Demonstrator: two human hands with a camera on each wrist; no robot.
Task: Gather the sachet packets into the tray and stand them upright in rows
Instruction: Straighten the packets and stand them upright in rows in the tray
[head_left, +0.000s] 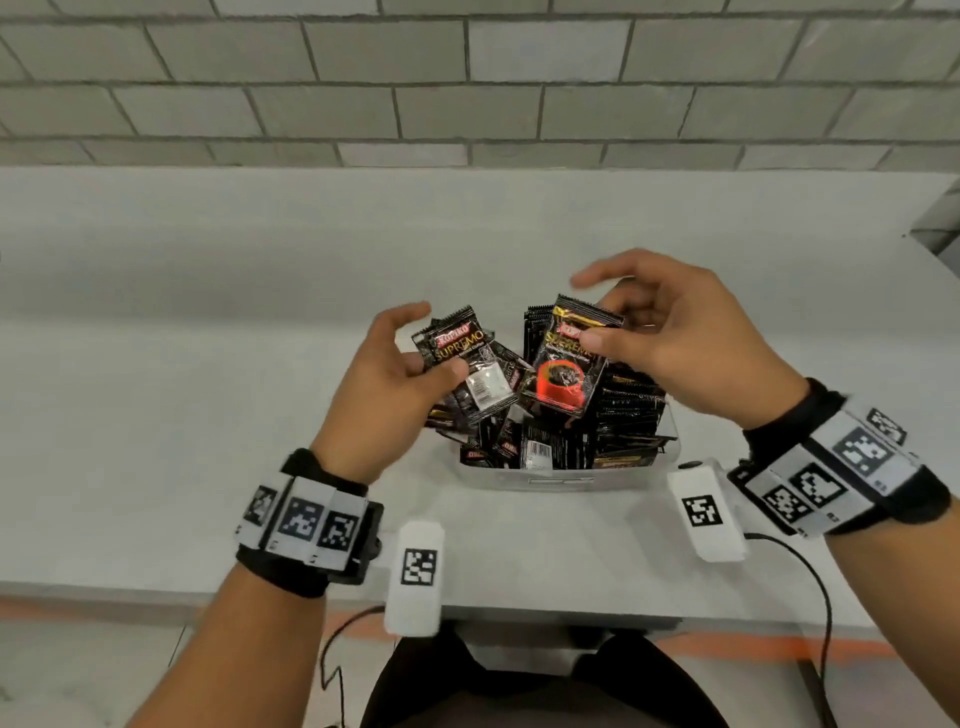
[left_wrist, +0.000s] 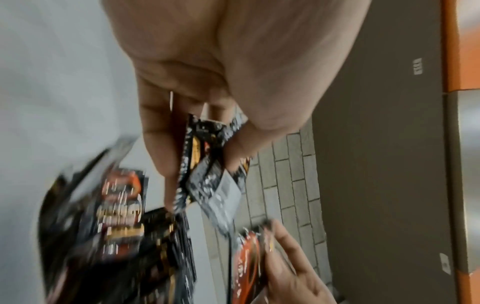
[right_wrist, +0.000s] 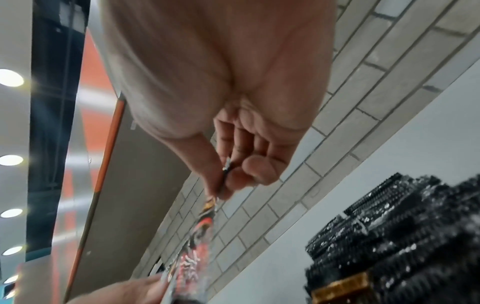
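Above the tray's (head_left: 670, 457) left edge, the left hand (head_left: 382, 400) pinches a small bunch of sachets (head_left: 467, 364) between thumb and curled fingers; the front one shows its printed face tilted toward the camera, and a white label shows on the one behind. The left wrist view confirms more than one packet in that grip, though blur hides the count. The tray itself, a clear one, sits on the white table (head_left: 156, 312) near its front edge, directly ahead of the person. Inside it, at the left and front, loose packs (head_left: 519, 447) lie jumbled at mixed angles. Above the tray's middle, one sachet (head_left: 566, 364) with a red cup picture hangs upright, clear of the pile, its lower left corner close to the left hand's bunch. To the right, the right hand (head_left: 691, 343) grips that sachet near its top edge between thumb and fingertips, the forefinger raised free above it. Under that hand, along the tray's right side, a row (head_left: 631, 410) of sachets stands on edge, packed closely. Behind the tray, past the table, rises a grey block wall (head_left: 467, 78).
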